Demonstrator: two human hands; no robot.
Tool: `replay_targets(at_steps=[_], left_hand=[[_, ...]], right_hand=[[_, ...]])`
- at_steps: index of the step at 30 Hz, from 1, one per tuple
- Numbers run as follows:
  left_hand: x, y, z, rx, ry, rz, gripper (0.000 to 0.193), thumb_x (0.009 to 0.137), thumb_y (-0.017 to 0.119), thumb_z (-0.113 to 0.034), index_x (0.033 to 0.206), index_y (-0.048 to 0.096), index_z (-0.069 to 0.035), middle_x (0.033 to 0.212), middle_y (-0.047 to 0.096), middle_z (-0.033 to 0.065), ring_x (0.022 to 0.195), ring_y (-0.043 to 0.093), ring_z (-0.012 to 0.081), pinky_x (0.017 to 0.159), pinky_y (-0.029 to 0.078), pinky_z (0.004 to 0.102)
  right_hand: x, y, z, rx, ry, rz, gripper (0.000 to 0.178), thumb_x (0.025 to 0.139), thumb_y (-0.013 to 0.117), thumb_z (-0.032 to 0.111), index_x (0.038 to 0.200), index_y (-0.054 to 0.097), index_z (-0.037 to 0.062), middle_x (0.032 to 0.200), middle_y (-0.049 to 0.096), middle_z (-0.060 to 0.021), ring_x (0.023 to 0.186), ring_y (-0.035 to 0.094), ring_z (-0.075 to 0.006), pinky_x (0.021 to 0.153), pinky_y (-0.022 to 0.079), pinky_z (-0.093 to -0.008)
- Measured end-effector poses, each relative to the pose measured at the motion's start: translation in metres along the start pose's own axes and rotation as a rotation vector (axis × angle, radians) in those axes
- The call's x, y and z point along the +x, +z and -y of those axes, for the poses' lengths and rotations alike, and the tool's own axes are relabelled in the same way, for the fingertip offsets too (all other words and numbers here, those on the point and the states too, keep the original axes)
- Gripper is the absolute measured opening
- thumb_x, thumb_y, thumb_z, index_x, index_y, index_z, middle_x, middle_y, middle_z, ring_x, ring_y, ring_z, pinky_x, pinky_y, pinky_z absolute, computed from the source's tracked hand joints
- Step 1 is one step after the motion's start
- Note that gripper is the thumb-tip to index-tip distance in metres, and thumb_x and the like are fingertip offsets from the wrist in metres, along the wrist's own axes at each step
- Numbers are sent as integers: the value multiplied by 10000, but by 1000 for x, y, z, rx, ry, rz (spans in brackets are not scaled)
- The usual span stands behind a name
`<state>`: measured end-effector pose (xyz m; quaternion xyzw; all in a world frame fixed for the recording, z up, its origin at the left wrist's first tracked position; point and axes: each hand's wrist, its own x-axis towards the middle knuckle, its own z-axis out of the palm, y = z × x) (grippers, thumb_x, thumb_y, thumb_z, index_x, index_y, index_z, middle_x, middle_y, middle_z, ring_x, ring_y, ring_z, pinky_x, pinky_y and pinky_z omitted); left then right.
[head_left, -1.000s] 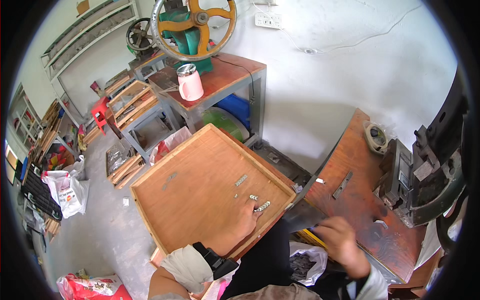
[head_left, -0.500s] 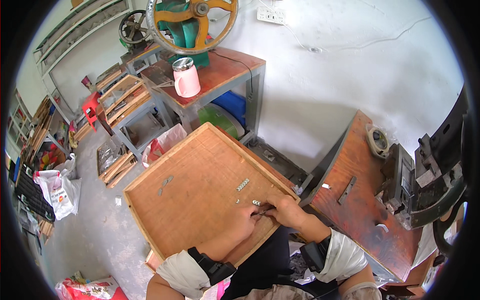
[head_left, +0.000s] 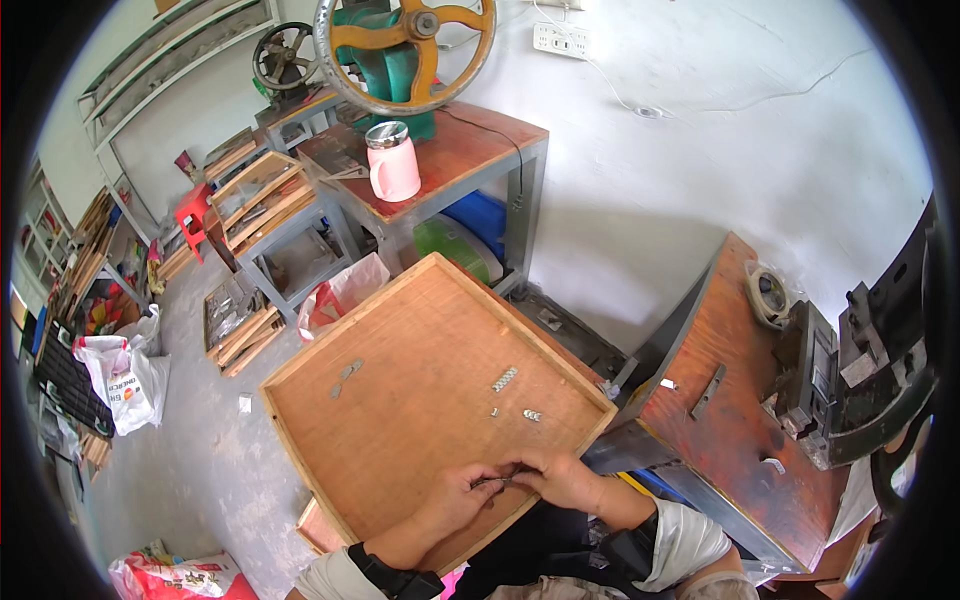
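A shallow wooden tray [head_left: 390,450] lies in front of me with small metal parts on it. Over its near edge, my left hand [head_left: 462,497] and my right hand [head_left: 562,482] meet, fingers closed in pinches around one thin, dark metal piece [head_left: 492,482]. The fingers cover most of that piece, so its exact shape is hidden. Just beyond the right hand lie a short row of shiny metal pieces [head_left: 504,379], a little cluster [head_left: 532,415] and a single tiny piece [head_left: 494,412]. Farther left on the tray are a few flat grey pieces [head_left: 350,369].
Right of the tray stands a reddish-brown workbench [head_left: 690,430] with a dark machine [head_left: 830,370] and a metal bar [head_left: 708,391]. Behind, a pink mug [head_left: 394,170] sits on a table under a large handwheel [head_left: 425,25]. Bags [head_left: 125,375] lie on the left floor.
Both hands have drawn back toward me and left across the tray, away from the metal cluster, which shows fully now. They still pinch the thin piece. The whole view has shifted slightly.
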<state>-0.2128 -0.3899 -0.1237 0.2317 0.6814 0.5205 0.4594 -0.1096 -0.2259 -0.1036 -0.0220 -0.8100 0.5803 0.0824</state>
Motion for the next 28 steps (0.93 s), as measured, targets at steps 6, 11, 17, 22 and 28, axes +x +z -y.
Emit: replay_targets(at_steps=[6,11,17,22,28], left_hand=[[-9,-14,-15,-352,-75,-69,152,881,605,-86,992,629,14,799,641,55,646,577,99,580,470,218],[-13,-31,-12,-377,-42,-100,182,872,617,-81,1014,608,33,797,643,60,651,590,109,577,468,218],[-13,-36,-12,-402,-48,-64,246,868,620,-79,1088,593,28,810,647,71,647,610,124,570,472,216],[-9,-35,-9,-419,-41,-60,212,878,605,-83,1058,614,29,796,646,66,649,610,116,571,477,216],[-8,-36,-6,-345,-79,-24,263,869,629,-127,1094,616,8,809,652,76,651,610,110,578,479,204]], right_hand=[[57,-11,-15,-688,-57,-331,150,730,690,124,860,662,54,870,613,-95,895,558,-297,779,461,-373],[73,-4,-15,-792,-19,-256,142,687,713,122,807,662,66,853,615,-77,905,547,-286,779,450,-379],[54,4,-1,-308,92,-51,163,743,672,66,901,651,36,870,653,-102,829,609,-281,737,487,-352],[41,15,6,-8,177,31,286,809,615,13,1094,610,39,968,664,-133,884,634,-220,794,494,-305],[40,15,3,70,237,44,349,828,583,-7,1170,570,61,1024,655,-144,926,631,-240,821,496,-312]])
